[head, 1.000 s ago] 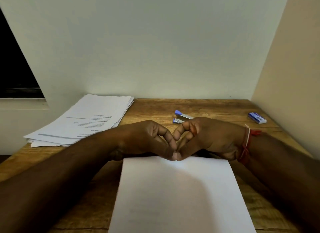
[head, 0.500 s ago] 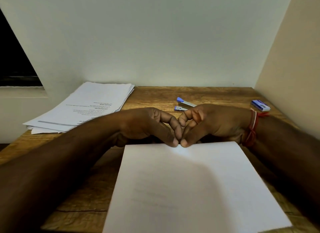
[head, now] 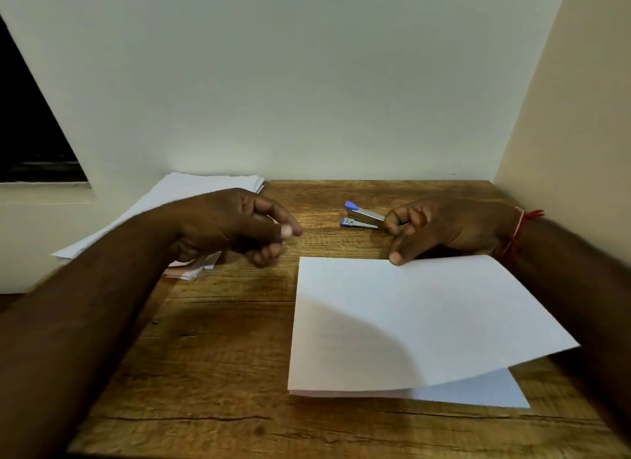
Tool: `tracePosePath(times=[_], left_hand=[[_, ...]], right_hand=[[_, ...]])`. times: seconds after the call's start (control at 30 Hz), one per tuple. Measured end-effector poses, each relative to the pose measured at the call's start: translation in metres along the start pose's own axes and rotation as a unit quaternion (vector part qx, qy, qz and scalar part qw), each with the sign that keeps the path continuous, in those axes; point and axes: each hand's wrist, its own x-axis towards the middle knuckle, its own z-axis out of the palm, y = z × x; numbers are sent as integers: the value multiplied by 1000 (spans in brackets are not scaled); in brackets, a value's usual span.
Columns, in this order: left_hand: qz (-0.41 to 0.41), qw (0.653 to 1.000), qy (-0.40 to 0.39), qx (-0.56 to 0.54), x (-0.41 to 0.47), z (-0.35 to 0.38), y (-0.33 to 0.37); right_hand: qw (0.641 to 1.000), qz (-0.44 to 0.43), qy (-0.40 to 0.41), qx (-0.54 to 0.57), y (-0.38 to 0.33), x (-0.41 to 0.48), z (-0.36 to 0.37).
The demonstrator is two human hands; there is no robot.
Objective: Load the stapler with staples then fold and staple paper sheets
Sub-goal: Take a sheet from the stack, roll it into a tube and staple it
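Grip: R hand (head: 450,229) thumb pins folded sheet's (head: 409,322) far edge so crease lies flat; fingers curl by stapler (head: 362,216), hold unclear. L hand (head: 232,226) hovers centre-left, loosely curled, empty.

Your right hand (head: 454,229) pressed its thumb on the far edge of the folded sheet (head: 409,322) (top flap lifted at the near right corner), fingers (head: 397,219) just beside the stapler (head: 362,216). Your left hand (head: 235,226) hovered loosely curled over the table (head: 222,356), holding nothing.
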Motion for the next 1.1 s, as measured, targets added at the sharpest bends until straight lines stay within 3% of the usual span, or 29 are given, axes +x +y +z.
tracePosePath(times=[0.07, 0.2, 0.3, 0.5, 0.67, 0.87, 1.1], left_hand=[[5, 1000, 13, 1, 6, 13, 0], [-3, 996, -63, 59, 10, 43, 4], [19, 993, -69, 94, 10, 48, 4], [2, 994, -83, 64, 9, 45, 3], [4, 993, -104, 52, 9, 46, 2], [35, 992, -104, 63, 5, 27, -1], [-7, 997, -61, 52, 0, -8, -9]], right_hand=[[1000, -13, 0, -17, 0, 2, 7], [998, -40, -28, -38, 0, 5, 28], [997, -50, -35, -48, 2, 7, 35], [997, -65, -48, -21, 5, 7, 49], [993, -58, -79, -66, 0, 2, 58], [995, -47, -91, -3, 1, -3, 39], [986, -80, -143, 18, 0, -8, -6]])
